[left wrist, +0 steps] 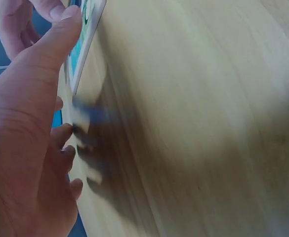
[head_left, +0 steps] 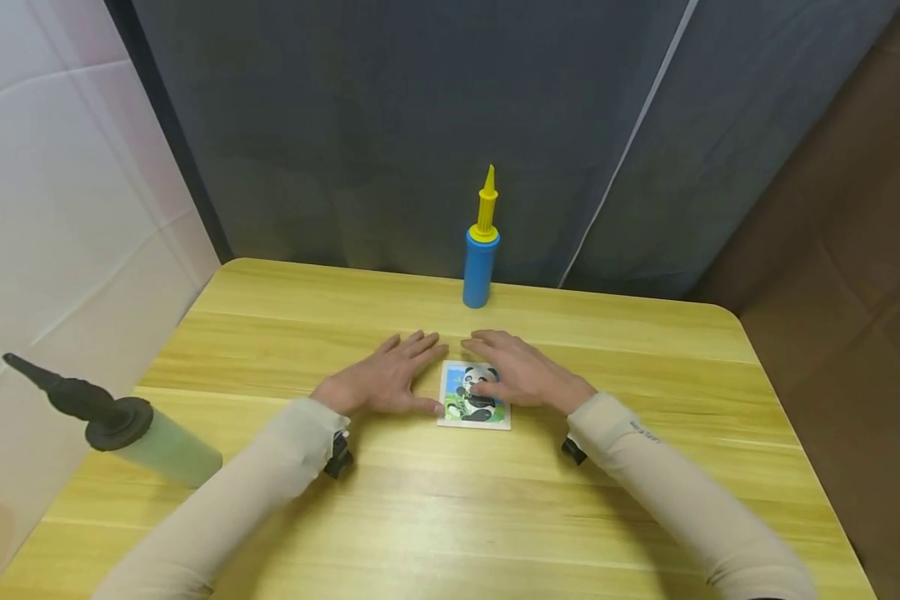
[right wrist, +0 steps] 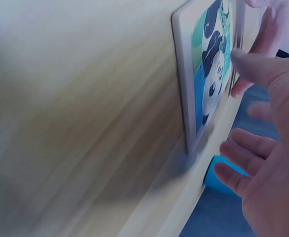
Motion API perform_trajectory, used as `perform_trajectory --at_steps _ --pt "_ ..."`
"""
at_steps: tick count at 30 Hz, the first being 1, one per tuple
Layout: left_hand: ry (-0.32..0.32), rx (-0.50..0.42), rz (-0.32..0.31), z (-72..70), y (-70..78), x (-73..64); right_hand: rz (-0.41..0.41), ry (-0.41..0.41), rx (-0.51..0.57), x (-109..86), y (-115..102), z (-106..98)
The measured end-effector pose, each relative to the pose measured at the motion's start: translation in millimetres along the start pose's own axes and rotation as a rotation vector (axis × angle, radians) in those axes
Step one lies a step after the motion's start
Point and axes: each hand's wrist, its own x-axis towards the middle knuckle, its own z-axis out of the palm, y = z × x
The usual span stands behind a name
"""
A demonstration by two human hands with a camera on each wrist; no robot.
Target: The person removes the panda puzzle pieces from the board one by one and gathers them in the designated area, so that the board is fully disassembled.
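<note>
A small square panda picture board [head_left: 457, 419] with a pale rim lies flat on the wooden table, between the two hands. My left hand [head_left: 387, 377] is spread beside its left edge, fingers straight, with the thumb tip right at the rim. Over the board's right part hovers my right hand [head_left: 528, 371], fingers extended and thumb overlapping the panda in the head view. In the right wrist view the board [right wrist: 214, 74] shows its thick white edge, and the right hand's fingers [right wrist: 248, 153] are loosely bent with nothing between them.
A blue hand pump [head_left: 477, 271] with a yellow nozzle stands upright behind the hands, close to the table's far edge. On the left, a pale green pump [head_left: 168, 446] with a black top stands near the left sleeve. A dark curtain [head_left: 390, 125] hangs behind the table [head_left: 435, 517].
</note>
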Motion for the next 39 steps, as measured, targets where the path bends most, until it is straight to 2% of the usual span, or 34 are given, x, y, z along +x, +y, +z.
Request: perform_trajectory --at_steps 7,19,24,31,39 --pt "-0.04 -0.001 -0.006 3.0 2.8 -1.6 -0.064 0.02 -0.051 8.3 -6 8" --pt "-0.049 -0.04 0.0 7.7 8.3 -2.4 -0.032 0.011 -0.023 9.3 -13 14" --pt "-0.052 -0.049 0.009 7.1 9.4 -3.7 -0.045 0.014 -0.065 11.3 -18 12" --pt "-0.098 -0.032 -0.022 4.7 16.3 -2.2 -0.087 0.02 -0.174 11.7 -22 11" --pt "-0.127 0.01 -0.053 7.3 23.4 -0.4 -0.072 -0.017 -0.145 9.4 -28 9"
